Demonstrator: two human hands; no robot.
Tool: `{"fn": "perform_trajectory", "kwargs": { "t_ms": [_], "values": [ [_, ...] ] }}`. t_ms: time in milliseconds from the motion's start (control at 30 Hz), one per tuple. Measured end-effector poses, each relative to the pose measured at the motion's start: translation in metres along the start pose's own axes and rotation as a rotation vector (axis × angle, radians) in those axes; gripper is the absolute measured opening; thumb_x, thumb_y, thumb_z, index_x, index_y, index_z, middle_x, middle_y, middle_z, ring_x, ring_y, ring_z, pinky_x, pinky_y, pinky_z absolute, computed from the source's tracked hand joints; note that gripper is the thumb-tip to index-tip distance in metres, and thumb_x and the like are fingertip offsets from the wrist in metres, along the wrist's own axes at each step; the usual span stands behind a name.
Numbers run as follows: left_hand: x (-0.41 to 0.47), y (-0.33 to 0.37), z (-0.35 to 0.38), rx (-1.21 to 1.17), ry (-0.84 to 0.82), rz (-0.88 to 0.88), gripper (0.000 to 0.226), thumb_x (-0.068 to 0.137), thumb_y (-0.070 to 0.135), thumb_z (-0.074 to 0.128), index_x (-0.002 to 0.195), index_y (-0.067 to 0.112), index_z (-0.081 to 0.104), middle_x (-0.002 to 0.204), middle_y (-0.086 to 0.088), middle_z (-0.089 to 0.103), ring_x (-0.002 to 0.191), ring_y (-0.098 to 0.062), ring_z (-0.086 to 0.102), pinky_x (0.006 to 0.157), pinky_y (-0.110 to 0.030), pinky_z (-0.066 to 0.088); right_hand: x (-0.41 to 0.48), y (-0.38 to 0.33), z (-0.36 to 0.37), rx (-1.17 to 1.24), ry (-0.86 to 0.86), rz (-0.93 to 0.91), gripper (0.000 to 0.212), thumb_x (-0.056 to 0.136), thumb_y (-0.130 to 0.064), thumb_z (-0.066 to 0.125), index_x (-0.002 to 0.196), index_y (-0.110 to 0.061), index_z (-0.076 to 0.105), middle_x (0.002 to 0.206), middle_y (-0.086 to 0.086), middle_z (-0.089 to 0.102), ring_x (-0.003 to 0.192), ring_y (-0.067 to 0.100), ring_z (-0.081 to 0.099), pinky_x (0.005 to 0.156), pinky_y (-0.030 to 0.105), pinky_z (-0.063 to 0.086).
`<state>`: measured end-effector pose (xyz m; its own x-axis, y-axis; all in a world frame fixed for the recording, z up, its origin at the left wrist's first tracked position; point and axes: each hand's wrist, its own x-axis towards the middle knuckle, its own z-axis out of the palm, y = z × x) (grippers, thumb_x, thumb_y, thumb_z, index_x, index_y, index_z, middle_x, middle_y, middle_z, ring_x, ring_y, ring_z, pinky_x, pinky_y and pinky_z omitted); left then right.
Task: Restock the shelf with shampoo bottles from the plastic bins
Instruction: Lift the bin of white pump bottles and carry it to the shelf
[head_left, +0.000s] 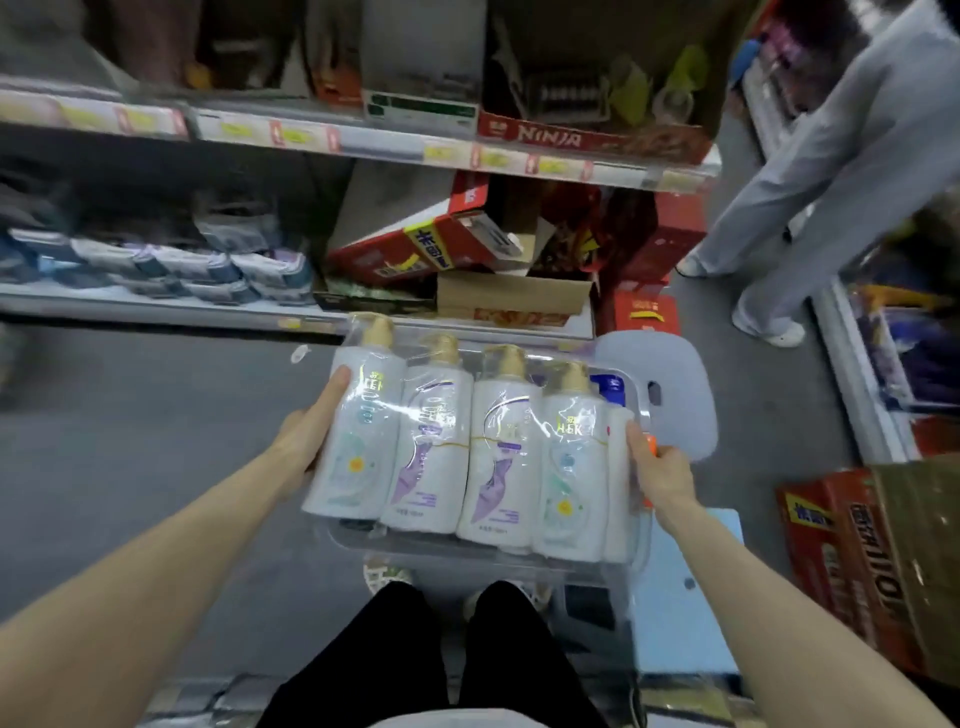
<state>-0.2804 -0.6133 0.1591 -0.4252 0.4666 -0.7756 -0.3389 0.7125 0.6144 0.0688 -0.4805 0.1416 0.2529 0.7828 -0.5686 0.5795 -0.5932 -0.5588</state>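
Note:
A shrink-wrapped pack of shampoo bottles (467, 447), white with gold pump caps, is held flat in front of me above a clear plastic bin (597, 571). My left hand (306, 436) grips the pack's left end. My right hand (660, 467) grips its right end, beside something orange. A blue-capped bottle (608, 387) shows behind the pack's right side. The store shelf (363, 150) runs across the top of the view, with a lower shelf (156, 306) beneath it.
Folded cloth packs (171, 260) fill the lower shelf at left. Tipped red and brown cartons (457, 249) crowd its right part. A person in grey clothes (810, 197) stands in the aisle at right. A red carton (878, 561) sits on the floor at right. A pale plastic stool (670, 389) stands beyond the bin.

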Motion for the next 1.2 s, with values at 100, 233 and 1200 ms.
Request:
{"fn": "perform_trajectory", "kwargs": {
  "t_ms": [100,233,1200],
  "values": [
    [0.010,-0.012,-0.074,-0.110,0.071,-0.021,0.102,0.038,0.091,0.063,0.100,0.011,0.072,0.093,-0.010,0.075,0.086,-0.030,0.072,0.088,-0.046,0.054,-0.013,-0.050,0.065,-0.097,-0.088,-0.076,0.051,0.091,-0.054,0.053,0.066,-0.009,0.051,0.077,0.013,0.059,0.079,0.028,0.053,0.075,0.037,0.043],
    [0.015,-0.026,-0.159,-0.255,0.185,-0.042,0.100,0.038,0.090,0.063,0.101,0.012,0.071,0.092,-0.011,0.075,0.085,-0.032,0.072,0.085,-0.047,0.056,-0.032,-0.112,0.155,-0.188,-0.189,-0.183,0.051,0.088,-0.055,0.056,0.066,-0.009,0.052,0.075,0.011,0.056,0.081,0.027,0.054,0.071,0.033,0.040],
    [0.112,-0.068,-0.618,-0.925,0.635,-0.198,0.102,0.038,0.091,0.064,0.104,0.013,0.072,0.097,-0.012,0.075,0.091,-0.033,0.071,0.092,-0.051,0.052,-0.256,-0.444,0.721,-0.704,-0.625,-0.644,0.054,0.085,-0.056,0.060,0.070,-0.004,0.058,0.091,0.020,0.063,0.087,0.032,0.060,0.082,0.041,0.051]
  ]
}}
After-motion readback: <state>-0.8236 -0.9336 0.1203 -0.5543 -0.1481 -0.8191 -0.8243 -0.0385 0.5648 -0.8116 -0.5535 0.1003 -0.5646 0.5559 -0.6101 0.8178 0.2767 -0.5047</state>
